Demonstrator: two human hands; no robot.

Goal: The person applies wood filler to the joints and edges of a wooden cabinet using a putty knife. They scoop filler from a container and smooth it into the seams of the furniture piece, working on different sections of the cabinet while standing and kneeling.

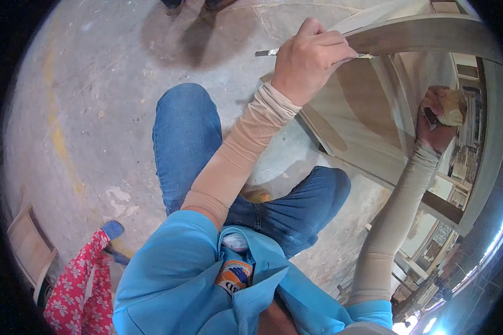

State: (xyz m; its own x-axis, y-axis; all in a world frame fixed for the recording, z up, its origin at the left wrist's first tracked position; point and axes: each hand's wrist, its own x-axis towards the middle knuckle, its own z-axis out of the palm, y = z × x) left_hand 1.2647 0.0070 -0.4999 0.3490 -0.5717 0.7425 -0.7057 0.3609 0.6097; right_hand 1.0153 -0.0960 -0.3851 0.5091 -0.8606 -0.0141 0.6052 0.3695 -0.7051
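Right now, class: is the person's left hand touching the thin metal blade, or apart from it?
Touching. The head view shows the left hand closed around the thin metal blade, whose ends stick out either side of the fist.

Matt bare wood frame; thin metal blade; rough stained concrete floor; blue denim trousers.

blue shirt, jeans, beige sleeves

a grey concrete floor is carrying everything here, with faded yellow paint streaks running across it (worn and patchy). a pale wooden furniture frame is standing on it at the right, and a small wooden panel is lying at the lower left.
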